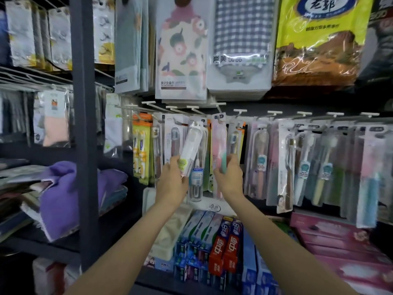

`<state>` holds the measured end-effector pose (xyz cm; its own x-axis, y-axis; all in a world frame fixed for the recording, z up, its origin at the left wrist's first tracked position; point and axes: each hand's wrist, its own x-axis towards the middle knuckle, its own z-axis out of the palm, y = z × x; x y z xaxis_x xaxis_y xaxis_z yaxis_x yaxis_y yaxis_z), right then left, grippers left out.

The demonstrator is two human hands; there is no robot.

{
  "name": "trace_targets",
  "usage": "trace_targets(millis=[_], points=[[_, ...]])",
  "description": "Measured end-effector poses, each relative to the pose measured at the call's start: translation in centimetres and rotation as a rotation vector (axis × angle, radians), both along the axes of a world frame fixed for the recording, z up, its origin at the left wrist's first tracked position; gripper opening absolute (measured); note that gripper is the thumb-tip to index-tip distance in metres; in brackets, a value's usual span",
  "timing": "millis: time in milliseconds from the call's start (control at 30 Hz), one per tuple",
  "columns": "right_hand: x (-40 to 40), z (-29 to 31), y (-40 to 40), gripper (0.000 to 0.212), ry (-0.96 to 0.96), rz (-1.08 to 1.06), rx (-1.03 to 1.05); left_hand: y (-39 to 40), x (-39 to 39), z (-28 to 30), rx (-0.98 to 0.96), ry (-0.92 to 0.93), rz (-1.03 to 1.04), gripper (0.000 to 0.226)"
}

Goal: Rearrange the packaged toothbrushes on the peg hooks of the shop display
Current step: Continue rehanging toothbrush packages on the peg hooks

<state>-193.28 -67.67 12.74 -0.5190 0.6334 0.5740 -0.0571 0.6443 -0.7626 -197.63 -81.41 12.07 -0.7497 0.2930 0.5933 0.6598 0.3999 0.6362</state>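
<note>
A row of white peg hooks [197, 110] carries several packaged toothbrushes across the middle of the display. My left hand [172, 182] grips the lower end of a white toothbrush pack [192, 143], which tilts to the right with its top near a hook. My right hand [229, 177] holds a pink toothbrush pack [217, 141] upright, its top hole close to the tip of a hook. Behind my hands hang a blue-labelled clear pack [196, 179] and other packs. More toothbrush packs [306, 160] fill the hooks to the right.
Packaged towels and cloths [180, 50] hang above the hooks. Toothpaste boxes [225, 248] are stacked on the shelf below, with pink boxes [331, 235] to the right. A dark upright post [85, 124] stands left, with folded purple towels [61, 192] on a shelf beyond it.
</note>
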Motion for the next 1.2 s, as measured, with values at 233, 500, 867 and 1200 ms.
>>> trace_targets(millis=[233, 500, 867, 1200], points=[[5.2, 5.8, 2.5, 0.045, -0.284, -0.093, 0.423, 1.9, 0.2, -0.5, 0.11, -0.066, -0.022, 0.051], [11.4, 5.6, 5.9, 0.032, -0.265, -0.275, 0.474, 3.1, 0.4, -1.0, 0.146, -0.079, -0.01, 0.046], [13.7, 2.4, 9.5, 0.024, 0.005, -0.314, 0.043, 2.8, 0.4, -1.0, 0.12, -0.051, -0.014, 0.05], [11.8, 1.2, 7.9, 0.046, -0.073, -0.498, 0.014, 2.6, 0.3, -1.0, 0.104, -0.016, -0.003, 0.053]])
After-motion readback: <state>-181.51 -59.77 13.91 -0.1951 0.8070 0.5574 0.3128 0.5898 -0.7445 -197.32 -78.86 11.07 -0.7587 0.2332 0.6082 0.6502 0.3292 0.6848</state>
